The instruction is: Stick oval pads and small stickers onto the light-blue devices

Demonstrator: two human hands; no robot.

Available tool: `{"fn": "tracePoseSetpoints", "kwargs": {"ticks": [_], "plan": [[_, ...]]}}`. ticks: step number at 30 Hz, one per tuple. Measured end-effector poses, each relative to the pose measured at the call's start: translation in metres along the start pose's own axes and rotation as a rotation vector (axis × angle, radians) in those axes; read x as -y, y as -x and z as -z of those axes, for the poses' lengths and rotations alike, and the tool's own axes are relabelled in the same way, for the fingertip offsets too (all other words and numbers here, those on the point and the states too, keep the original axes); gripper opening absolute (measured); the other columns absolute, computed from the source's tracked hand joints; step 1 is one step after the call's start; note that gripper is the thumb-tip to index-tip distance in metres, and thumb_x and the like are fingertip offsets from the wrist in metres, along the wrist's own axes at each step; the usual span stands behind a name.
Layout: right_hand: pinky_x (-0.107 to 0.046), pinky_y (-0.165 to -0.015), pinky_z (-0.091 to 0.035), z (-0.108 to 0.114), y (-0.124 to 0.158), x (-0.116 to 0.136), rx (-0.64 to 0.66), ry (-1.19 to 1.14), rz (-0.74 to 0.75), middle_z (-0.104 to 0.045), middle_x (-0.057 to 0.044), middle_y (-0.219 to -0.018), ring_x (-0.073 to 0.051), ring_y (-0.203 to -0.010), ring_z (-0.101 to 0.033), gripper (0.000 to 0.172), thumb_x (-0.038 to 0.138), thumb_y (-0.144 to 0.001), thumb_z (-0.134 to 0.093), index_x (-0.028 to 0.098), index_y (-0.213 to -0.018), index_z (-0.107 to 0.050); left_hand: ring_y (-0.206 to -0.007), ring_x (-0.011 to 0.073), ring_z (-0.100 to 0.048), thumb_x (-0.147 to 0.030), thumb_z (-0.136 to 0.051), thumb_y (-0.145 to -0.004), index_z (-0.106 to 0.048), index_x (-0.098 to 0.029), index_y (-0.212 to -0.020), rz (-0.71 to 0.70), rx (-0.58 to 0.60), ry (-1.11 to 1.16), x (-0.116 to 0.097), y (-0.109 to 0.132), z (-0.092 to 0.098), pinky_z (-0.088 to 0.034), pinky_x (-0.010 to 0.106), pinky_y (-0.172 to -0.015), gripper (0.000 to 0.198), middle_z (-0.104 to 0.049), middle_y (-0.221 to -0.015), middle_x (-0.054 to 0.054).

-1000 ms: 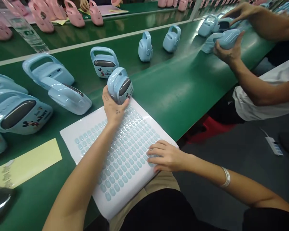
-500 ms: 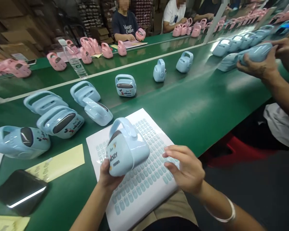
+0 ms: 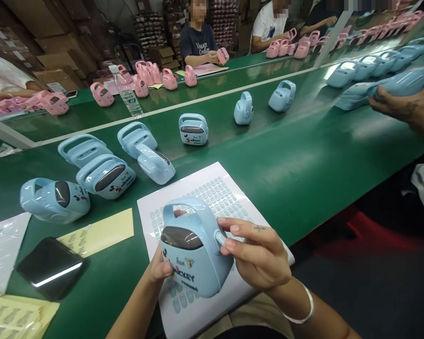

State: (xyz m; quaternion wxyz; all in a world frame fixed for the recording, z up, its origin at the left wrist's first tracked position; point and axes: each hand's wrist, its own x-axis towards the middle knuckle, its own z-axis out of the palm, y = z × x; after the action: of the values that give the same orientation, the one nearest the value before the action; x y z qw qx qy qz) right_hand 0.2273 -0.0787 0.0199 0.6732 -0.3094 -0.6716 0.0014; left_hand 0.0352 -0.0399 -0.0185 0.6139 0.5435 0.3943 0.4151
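Left hand [image 3: 160, 269] clenched under blue speaker [image 3: 192, 252], holding it above sticker sheet [image 3: 212, 188] on green counter [image 3: 304, 155]. Right hand [image 3: 259, 256] pinching, fingertips [image 3: 229, 244] pressed to speaker's side knob. Step, by look: sticker placement on side. Next move calls for firm, centred press, speaker kept steady

Upright light-blue handled case [image 3: 194, 252] over sticker sheet [image 3: 212, 188]

Your left hand [image 3: 160, 269] grips the light-blue handled case [image 3: 194, 252] from below at its 7 o'clock; your right hand [image 3: 259, 256] presses fingertips [image 3: 229, 243] on its side at 3 o'clock. White sticker sheet [image 3: 212, 188] beneath. Black phone [image 3: 50, 267] at 9 o'clock; more blue cases [image 3: 106, 176] at 11 o'clock on the green belt [image 3: 304, 155].
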Motion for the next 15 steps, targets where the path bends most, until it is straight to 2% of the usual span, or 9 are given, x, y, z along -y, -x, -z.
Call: {"fn": "tracePoseSetpoints", "kwargs": {"ticks": [5, 11, 13, 15], "plan": [[-0.034, -0.072, -0.065, -0.002, 0.0, 0.003, 0.009, 0.025, -0.051, -0.058, -0.005, -0.09, -0.022, -0.092, -0.067, 0.047, -0.004, -0.08, -0.053, 0.021, -0.12, -0.058, -0.088, 0.0398, -0.064, -0.078, -0.061, -0.044, -0.062, -0.022, -0.107, 0.025, -0.009, -0.006, -0.002, 0.002, 0.0, -0.054, 0.052, -0.071, 0.085, -0.069, -0.083, 0.013], [-0.039, -0.075, -0.063, 0.005, -0.008, 0.011, 0.124, 0.006, -0.115, -0.061, -0.005, -0.087, -0.023, -0.091, -0.066, 0.046, -0.005, -0.079, -0.053, 0.02, -0.118, -0.059, -0.085, 0.0382, -0.065, -0.079, -0.061, -0.044, -0.064, -0.022, -0.102, 0.012, -0.031, -0.018, -0.003, 0.005, 0.005, -0.054, 0.051, -0.071, 0.081, -0.068, -0.078, 0.012], [-0.039, -0.078, -0.062, 0.008, -0.013, 0.011, 0.188, -0.035, -0.118, -0.062, -0.006, -0.091, -0.022, -0.096, -0.064, 0.042, -0.002, -0.081, -0.055, 0.02, -0.116, -0.059, -0.084, 0.0383, -0.065, -0.08, -0.06, -0.043, -0.064, -0.022, -0.098, -0.003, -0.049, -0.034, -0.003, 0.006, 0.006, -0.054, 0.052, -0.071, 0.08, -0.067, -0.073, 0.011], [-0.043, -0.087, -0.057, 0.009, -0.018, 0.007, 0.273, -0.028, -0.081, -0.063, -0.009, -0.1, -0.025, -0.11, -0.057, 0.035, 0.01, -0.083, -0.061, 0.02, -0.116, -0.058, -0.086, 0.0389, -0.064, -0.082, -0.056, -0.045, -0.065, -0.023, -0.096, -0.009, -0.091, -0.065, -0.003, 0.007, 0.004, -0.054, 0.053, -0.071, 0.079, -0.066, -0.071, 0.011]]}}
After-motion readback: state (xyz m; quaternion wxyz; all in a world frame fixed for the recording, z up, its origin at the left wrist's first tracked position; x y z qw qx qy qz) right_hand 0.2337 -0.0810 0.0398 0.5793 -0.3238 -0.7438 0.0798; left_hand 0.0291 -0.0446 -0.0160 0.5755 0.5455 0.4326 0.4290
